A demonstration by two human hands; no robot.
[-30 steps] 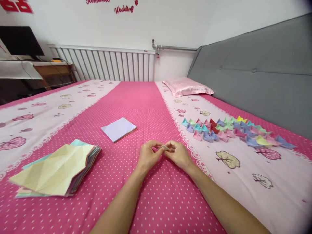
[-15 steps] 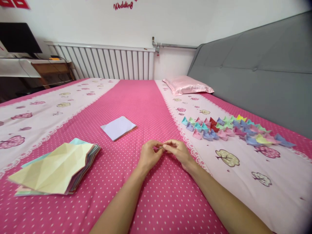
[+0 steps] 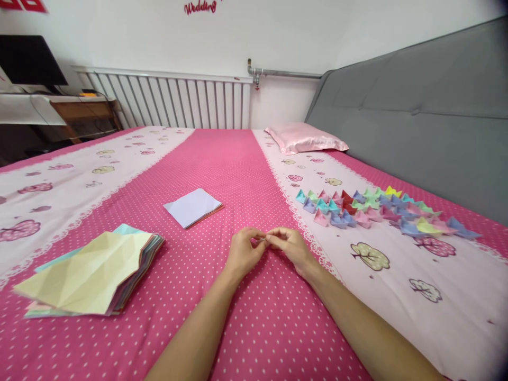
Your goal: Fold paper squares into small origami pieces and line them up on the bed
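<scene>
Over the pink dotted strip of the bedspread, my left hand (image 3: 248, 250) and my right hand (image 3: 289, 246) meet at the fingertips. Both are closed in a pinch on a small piece of paper (image 3: 262, 240). Only a thin pale edge of it shows; the fingers cover the rest, so its shape cannot be made out. Ahead and left of my hands lies a small stack of square paper (image 3: 193, 207) with a pale lilac sheet on top. To their right, several little folded paper boats (image 3: 371, 218) in many colours stand in rows.
A thick pile of larger creased paper sheets (image 3: 87, 272), cream on top, lies at the left. Farther off are a pink pillow (image 3: 305, 137), a white radiator (image 3: 170, 100) and a grey headboard (image 3: 416, 106). A monitor (image 3: 32, 61) stands on a desk at far left.
My hands stay nearly in place, with only a slight shift of the fingertips. The visible edge of the paper looks paler now. Everything else lies as before.
</scene>
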